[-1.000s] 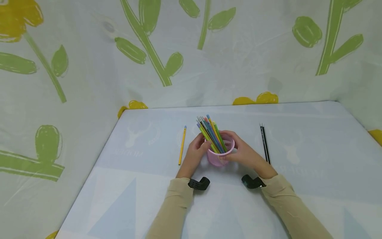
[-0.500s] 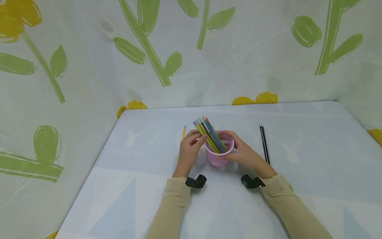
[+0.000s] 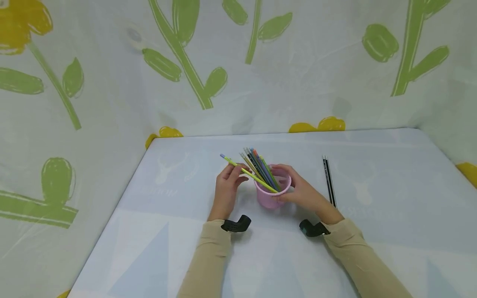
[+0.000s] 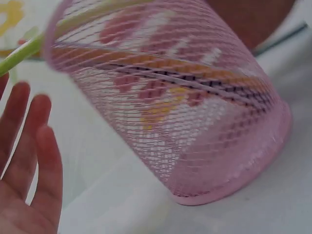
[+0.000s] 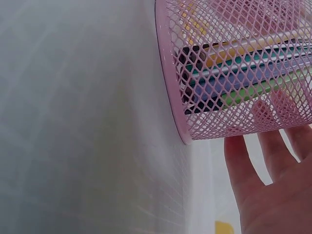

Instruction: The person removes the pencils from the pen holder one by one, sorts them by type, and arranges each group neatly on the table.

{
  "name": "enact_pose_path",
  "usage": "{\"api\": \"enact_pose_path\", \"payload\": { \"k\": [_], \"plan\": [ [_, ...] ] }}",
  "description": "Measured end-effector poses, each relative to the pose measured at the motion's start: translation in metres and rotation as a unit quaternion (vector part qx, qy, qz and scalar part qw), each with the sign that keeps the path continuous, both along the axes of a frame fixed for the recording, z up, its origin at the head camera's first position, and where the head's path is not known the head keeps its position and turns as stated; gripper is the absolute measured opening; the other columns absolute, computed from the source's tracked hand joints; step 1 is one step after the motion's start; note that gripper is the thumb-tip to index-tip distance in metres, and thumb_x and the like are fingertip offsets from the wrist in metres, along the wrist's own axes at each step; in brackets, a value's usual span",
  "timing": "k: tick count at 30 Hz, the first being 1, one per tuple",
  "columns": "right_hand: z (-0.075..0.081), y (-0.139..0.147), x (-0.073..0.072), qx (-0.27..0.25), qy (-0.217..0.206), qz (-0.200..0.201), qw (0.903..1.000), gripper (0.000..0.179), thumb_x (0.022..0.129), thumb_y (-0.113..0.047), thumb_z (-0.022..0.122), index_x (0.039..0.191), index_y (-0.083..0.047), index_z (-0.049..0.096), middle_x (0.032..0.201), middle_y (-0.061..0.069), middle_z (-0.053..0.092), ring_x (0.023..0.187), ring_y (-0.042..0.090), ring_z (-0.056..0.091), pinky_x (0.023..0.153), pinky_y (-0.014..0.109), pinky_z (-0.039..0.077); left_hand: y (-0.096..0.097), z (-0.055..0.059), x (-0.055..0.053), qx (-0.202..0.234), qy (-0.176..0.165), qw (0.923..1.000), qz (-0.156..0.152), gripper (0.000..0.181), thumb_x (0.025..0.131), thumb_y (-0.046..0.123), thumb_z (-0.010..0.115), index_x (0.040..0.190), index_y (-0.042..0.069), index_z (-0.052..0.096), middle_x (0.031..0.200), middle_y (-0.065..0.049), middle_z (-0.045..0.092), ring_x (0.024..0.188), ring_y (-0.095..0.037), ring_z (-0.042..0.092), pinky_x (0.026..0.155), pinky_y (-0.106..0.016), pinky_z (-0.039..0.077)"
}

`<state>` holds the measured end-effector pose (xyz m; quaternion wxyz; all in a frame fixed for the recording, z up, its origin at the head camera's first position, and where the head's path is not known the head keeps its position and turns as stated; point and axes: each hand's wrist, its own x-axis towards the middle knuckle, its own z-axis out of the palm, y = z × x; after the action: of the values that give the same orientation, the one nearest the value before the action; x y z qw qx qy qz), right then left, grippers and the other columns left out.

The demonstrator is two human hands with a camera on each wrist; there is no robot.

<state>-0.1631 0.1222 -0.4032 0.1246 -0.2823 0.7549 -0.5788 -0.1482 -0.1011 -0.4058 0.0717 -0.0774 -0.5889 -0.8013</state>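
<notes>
A pink mesh pencil cup (image 3: 270, 201) stands on the table, leaning slightly in the wrist views, with a bundle of several pencils (image 3: 261, 163) slanting left out of its mouth. My right hand (image 3: 305, 190) grips the cup from the right, thumb at the front of the rim. On the other side, my left hand (image 3: 225, 188) pinches a yellow-green pencil (image 3: 247, 172) between thumb and fingers. That pencil lies low across the rim, its lower end inside the cup, its blue-tipped end up to the left. In the left wrist view, the other fingers (image 4: 48, 146) are extended beside the cup.
Two black pencils (image 3: 329, 182) lie side by side on the table (image 3: 391, 231), right of the right hand. A patterned curtain with green leaves (image 3: 320, 82) rises behind the table's back edge. Each wrist wears a black camera (image 3: 237, 224).
My left hand has drawn back left from the cup, tilting the yellow-green pencil away from the bundle. The yellow pencil on the table is now hidden behind it. My right hand has stayed.
</notes>
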Motion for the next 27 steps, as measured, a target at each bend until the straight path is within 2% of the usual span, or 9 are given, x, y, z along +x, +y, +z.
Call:
{"api": "enact_pose_path", "payload": {
  "k": [2, 5, 12, 16, 18, 20, 21, 23, 27],
  "plan": [
    [0.007, -0.001, 0.004, 0.0, -0.006, 0.001, 1.0, 0.076, 0.072, -0.01, 0.073, 0.134, -0.023, 0.031, 0.136, 0.005, 0.038, 0.124, 0.028, 0.033, 0.098, 0.057, 0.021, -0.006, -0.008, -0.002, 0.088, -0.006, 0.9958, -0.026, 0.024, 0.093, 0.023, 0.048, 0.101, 0.002, 0.055, 0.101, -0.014, 0.056, 0.097, -0.027, 0.055, 0.083, -0.037, 0.045],
    [0.015, -0.001, 0.008, 0.0, -0.01, -0.002, 0.9999, 0.075, 0.072, -0.007, 0.072, 0.134, -0.02, 0.031, 0.135, 0.006, 0.038, 0.124, 0.03, 0.032, 0.097, 0.058, 0.02, -0.014, -0.018, -0.006, 0.188, 0.003, 0.9806, -0.056, 0.02, 0.095, 0.021, 0.043, 0.103, 0.006, 0.053, 0.098, -0.01, 0.057, 0.09, -0.021, 0.058, 0.076, -0.03, 0.047],
    [0.008, 0.0, 0.004, -0.005, -0.003, 0.003, 1.0, 0.075, 0.072, -0.01, 0.073, 0.133, -0.023, 0.032, 0.135, 0.005, 0.038, 0.124, 0.028, 0.032, 0.098, 0.058, 0.02, -0.02, -0.022, -0.007, 0.293, 0.0, 0.9523, -0.085, 0.021, 0.097, 0.02, 0.038, 0.106, 0.01, 0.054, 0.087, -0.005, 0.06, 0.079, -0.018, 0.061, 0.07, -0.026, 0.049],
    [-0.004, 0.002, -0.002, -0.002, -0.001, -0.003, 1.0, 0.075, 0.071, -0.013, 0.074, 0.131, -0.029, 0.032, 0.134, -0.002, 0.038, 0.124, 0.024, 0.032, 0.098, 0.057, 0.021, -0.028, -0.018, -0.002, 0.387, -0.003, 0.9172, -0.094, 0.024, 0.096, 0.025, 0.041, 0.112, 0.011, 0.05, 0.076, -0.003, 0.057, 0.068, -0.016, 0.059, 0.064, -0.023, 0.049],
    [0.001, 0.001, 0.0, -0.001, -0.004, -0.005, 1.0, 0.073, 0.072, -0.01, 0.073, 0.131, -0.025, 0.033, 0.134, -0.001, 0.038, 0.123, 0.025, 0.032, 0.098, 0.056, 0.02, -0.033, -0.016, 0.0, 0.429, 0.01, 0.8968, -0.108, 0.026, 0.095, 0.028, 0.04, 0.115, 0.012, 0.048, 0.07, -0.002, 0.055, 0.06, -0.015, 0.058, 0.058, -0.022, 0.048],
    [0.009, 0.0, 0.004, 0.001, -0.007, -0.005, 1.0, 0.072, 0.072, -0.006, 0.071, 0.131, -0.02, 0.032, 0.135, 0.003, 0.037, 0.124, 0.026, 0.032, 0.099, 0.056, 0.02, -0.039, -0.014, 0.001, 0.449, 0.022, 0.8854, -0.116, 0.028, 0.096, 0.029, 0.039, 0.116, 0.012, 0.048, 0.064, -0.001, 0.053, 0.053, -0.014, 0.056, 0.053, -0.021, 0.047],
    [0.014, -0.001, 0.006, 0.001, -0.007, -0.004, 1.0, 0.071, 0.073, -0.005, 0.07, 0.131, -0.017, 0.032, 0.135, 0.005, 0.037, 0.123, 0.028, 0.032, 0.098, 0.057, 0.02, -0.041, -0.014, 0.002, 0.45, 0.025, 0.8855, -0.113, 0.029, 0.096, 0.03, 0.038, 0.117, 0.012, 0.047, 0.063, -0.001, 0.051, 0.051, -0.014, 0.055, 0.05, -0.021, 0.046],
    [0.018, -0.002, 0.009, 0.0, -0.006, -0.002, 1.0, 0.071, 0.073, -0.003, 0.07, 0.131, -0.014, 0.031, 0.135, 0.009, 0.036, 0.124, 0.029, 0.031, 0.099, 0.058, 0.019, -0.047, -0.015, 0.001, 0.432, 0.021, 0.8973, -0.088, 0.032, 0.095, 0.03, 0.04, 0.12, 0.011, 0.046, 0.062, -0.001, 0.052, 0.048, -0.014, 0.054, 0.047, -0.02, 0.044],
    [0.011, -0.001, 0.005, -0.002, -0.008, -0.001, 1.0, 0.072, 0.072, -0.003, 0.071, 0.131, -0.017, 0.032, 0.135, 0.005, 0.036, 0.124, 0.028, 0.031, 0.099, 0.057, 0.02, -0.055, -0.02, -0.004, 0.301, -0.008, 0.953, 0.031, 0.04, 0.093, 0.029, 0.046, 0.125, 0.006, 0.047, 0.067, -0.003, 0.057, 0.048, -0.014, 0.054, 0.049, -0.02, 0.047]
  ]
}}
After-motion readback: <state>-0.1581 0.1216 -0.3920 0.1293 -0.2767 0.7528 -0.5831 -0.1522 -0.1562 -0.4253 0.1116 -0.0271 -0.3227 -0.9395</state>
